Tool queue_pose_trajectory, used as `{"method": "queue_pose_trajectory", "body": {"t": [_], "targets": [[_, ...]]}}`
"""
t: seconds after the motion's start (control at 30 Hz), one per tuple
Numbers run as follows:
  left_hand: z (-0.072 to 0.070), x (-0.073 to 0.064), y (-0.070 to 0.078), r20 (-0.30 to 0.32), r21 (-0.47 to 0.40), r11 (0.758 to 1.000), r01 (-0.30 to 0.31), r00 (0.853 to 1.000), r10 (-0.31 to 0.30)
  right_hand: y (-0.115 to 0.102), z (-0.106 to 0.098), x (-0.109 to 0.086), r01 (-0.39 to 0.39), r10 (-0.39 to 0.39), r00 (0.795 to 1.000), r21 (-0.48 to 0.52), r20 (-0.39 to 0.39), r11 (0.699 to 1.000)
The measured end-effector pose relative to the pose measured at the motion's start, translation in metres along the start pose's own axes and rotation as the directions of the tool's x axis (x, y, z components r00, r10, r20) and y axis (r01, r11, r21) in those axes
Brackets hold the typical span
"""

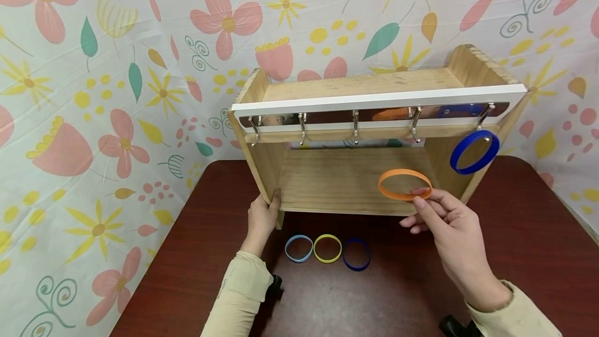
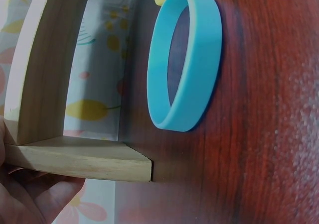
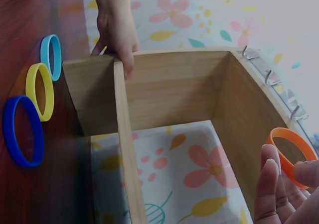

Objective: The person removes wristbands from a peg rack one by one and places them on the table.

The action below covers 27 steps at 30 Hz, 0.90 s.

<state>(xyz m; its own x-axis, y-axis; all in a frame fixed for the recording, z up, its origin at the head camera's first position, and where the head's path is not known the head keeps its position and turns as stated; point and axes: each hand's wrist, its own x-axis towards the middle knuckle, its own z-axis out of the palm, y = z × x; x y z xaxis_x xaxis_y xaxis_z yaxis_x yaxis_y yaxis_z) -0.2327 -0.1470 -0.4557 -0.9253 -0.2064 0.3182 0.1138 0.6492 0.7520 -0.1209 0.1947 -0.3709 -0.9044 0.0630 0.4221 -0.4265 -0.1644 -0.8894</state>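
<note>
Between the thumb and fingers of my right hand (image 1: 456,233) is an orange wristband (image 1: 385,190), held in front of the wooden shelf (image 1: 355,178). My left hand (image 1: 263,217) grips the lower left side of that shelf, thumb on the front edge. A white-edged hook rail (image 1: 327,118) with several metal hooks runs along the shelf's upper front. From the far right hook hangs a blue wristband (image 1: 476,166). On the table below lie a light blue wristband (image 1: 287,255), a yellow wristband (image 1: 327,261) and a dark blue wristband (image 1: 357,269) in a row.
The shelf stands on a dark reddish-brown table (image 1: 187,274). Behind it hangs a floral cloth (image 1: 154,56). The remaining hooks, such as the middle hook (image 1: 356,128), carry no band and jut toward me.
</note>
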Motion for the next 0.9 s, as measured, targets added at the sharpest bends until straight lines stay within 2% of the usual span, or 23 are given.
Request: {"method": "queue_pose_trajectory", "body": {"t": [0.37,0.6,0.9], "targets": [[0.000,0.000,0.001,0.005,-0.003,1.000,0.014,1.000,-0.014,0.005,-0.006,-0.005,-0.052,0.052,0.999,-0.035,-0.010,0.998],[0.000,0.000,0.001,0.003,-0.002,1.000,0.016,1.000,-0.016,0.009,-0.010,-0.009,-0.123,0.119,0.992,-0.089,-0.047,0.988],[0.000,0.000,0.000,-0.002,-0.002,1.000,0.015,1.000,-0.015,0.019,-0.019,-0.016,-0.160,0.158,0.987,-0.103,-0.032,0.982]]}}
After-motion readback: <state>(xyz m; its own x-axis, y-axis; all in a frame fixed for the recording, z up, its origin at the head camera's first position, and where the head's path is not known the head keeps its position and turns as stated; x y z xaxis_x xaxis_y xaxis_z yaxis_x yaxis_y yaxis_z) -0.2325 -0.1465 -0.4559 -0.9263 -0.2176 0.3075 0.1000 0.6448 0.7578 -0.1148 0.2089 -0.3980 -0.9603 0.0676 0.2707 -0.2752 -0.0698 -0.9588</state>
